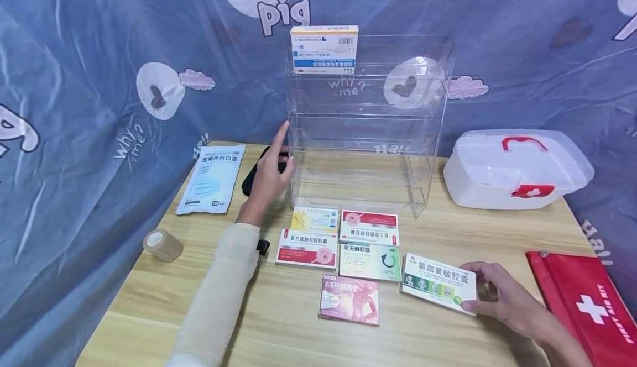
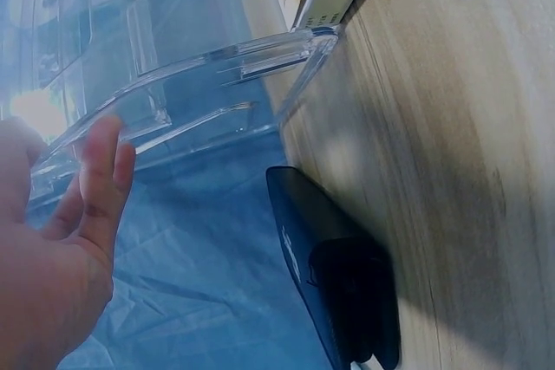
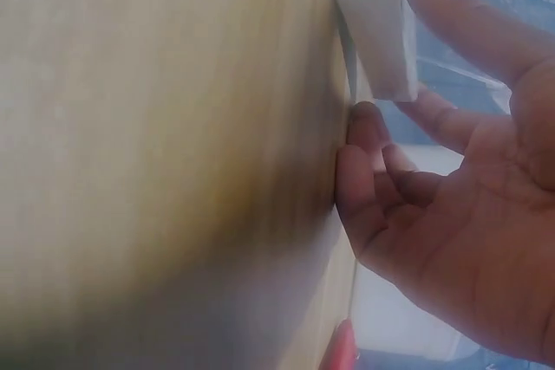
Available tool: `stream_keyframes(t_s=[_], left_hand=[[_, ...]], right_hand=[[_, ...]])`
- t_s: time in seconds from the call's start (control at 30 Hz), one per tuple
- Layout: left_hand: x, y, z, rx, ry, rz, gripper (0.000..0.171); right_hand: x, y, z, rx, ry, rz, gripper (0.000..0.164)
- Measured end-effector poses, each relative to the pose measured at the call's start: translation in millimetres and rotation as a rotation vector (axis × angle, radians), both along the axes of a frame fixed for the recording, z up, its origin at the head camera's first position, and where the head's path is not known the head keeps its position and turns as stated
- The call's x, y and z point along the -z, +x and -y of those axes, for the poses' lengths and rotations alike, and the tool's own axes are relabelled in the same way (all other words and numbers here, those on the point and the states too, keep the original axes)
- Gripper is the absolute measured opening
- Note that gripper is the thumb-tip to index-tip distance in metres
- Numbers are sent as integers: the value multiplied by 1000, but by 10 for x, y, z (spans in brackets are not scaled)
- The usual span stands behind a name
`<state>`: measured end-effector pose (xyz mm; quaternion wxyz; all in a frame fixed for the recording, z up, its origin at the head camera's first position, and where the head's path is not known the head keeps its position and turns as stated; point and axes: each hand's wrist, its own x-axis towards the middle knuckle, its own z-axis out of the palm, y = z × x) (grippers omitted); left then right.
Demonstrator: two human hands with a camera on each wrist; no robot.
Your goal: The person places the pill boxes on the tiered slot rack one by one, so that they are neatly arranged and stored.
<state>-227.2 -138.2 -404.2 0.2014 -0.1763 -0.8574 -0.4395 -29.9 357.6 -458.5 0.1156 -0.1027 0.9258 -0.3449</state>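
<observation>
My left hand [image 1: 271, 176] is at the left side of a clear acrylic tiered rack [image 1: 358, 182], index finger extended along its edge. In the left wrist view, the fingers [image 2: 100, 179] lie against the rack's side panel. My right hand [image 1: 502, 298] pinches the right end of a white and green medicine box [image 1: 438, 284], thumb on the near edge and fingers on the far one. In the right wrist view, this box [image 3: 377, 32] sits low over the wood. A white and blue medicine box [image 1: 324, 50] stands on the rack's top tier, at its left end.
Before the rack lie a yellow box [image 1: 314, 219], two red and white boxes [image 1: 307, 247], a green box [image 1: 370, 262] and a pink box [image 1: 349, 300]. Around them are a mask packet [image 1: 211, 179], bandage roll [image 1: 163, 245], black case [image 1: 254, 176], white first-aid case [image 1: 497, 187] and red pouch [image 1: 582, 300].
</observation>
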Motion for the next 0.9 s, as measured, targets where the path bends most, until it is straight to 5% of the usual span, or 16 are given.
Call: stream_keyframes(t_s=[0.3,0.5,0.7,0.9], left_hand=[[9,7,25,-17,-11,12,80],[33,-6,-23,6,-5,31,80],[35,-9,-19,1,15,1,83],[18,-14,-6,8,17,-11,82]], right_hand=[[-42,-9,102,27,-10,20,63],[-62,-38,60,45,-97,-122,55],[-234,-250,63,17,-188,-233,60],[-627,-577,164,36,-226,-344,60]])
